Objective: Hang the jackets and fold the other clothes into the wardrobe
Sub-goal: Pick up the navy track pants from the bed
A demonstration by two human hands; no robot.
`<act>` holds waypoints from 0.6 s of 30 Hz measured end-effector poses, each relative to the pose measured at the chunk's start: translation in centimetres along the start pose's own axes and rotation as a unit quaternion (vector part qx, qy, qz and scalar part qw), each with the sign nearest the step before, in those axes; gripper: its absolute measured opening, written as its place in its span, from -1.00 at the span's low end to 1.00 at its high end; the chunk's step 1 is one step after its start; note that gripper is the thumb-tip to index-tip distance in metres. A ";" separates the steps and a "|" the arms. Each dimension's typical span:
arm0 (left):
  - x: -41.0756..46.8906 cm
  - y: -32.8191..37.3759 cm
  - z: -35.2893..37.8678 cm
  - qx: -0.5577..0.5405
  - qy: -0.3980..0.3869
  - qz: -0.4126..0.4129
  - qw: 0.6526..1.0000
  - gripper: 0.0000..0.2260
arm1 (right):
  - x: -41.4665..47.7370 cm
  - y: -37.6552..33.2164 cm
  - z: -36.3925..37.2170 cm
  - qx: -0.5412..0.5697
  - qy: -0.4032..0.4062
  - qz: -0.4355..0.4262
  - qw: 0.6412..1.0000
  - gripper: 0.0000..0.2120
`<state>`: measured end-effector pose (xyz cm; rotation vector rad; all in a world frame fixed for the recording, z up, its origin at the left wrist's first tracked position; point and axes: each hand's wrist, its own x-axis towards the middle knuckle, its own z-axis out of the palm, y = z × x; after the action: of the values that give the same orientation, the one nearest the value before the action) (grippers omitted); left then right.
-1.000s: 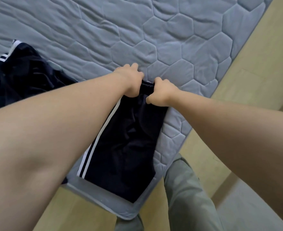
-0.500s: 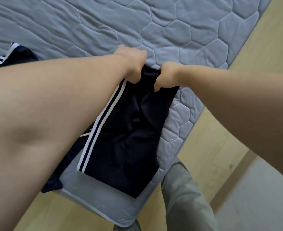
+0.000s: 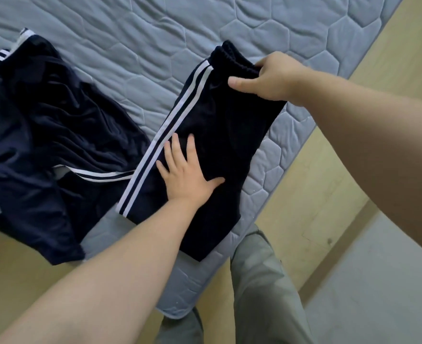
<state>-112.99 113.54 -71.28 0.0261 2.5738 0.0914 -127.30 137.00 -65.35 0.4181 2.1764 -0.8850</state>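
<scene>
Navy shorts lie at frame centre on the bed. Now the left hand has left the waistband and presses them flat, fingers straight; the right hand grips the waistband. Folding can probably begin.

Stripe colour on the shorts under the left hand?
White: two parallel stripes down the side of the dark navy shorts. Head view.

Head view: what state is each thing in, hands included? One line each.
striped bottoms: laid flat on the mattress corner, waistband end farthest from the person.
crumpled dark garment: unfolded, bunched, its lower edge hanging over the mattress edge.
left hand: flat, fingers spread, presses on the bottoms' middle.
right hand: grips the waistband end.
</scene>
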 end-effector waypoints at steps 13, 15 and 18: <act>2.4 -7.5 -3.4 -0.362 -0.076 -0.008 0.929 -0.53 | -14.7 -3.8 16.7 -0.061 0.135 -0.183 0.972 -0.56; 0.7 -11.1 -3.8 -0.494 -0.031 -0.099 0.863 -0.72 | -16.3 -4.1 20.3 -0.072 0.127 -0.186 0.972 -0.54; -3.3 -15.2 -3.6 -0.609 -0.019 -0.246 0.754 -0.83 | -17.7 -4.3 25.0 -0.117 0.106 -0.186 0.970 -0.56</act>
<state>-112.13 98.04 -67.58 -1.0879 1.9117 1.4796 -104.84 115.96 -62.59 -0.0188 2.5744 -0.7912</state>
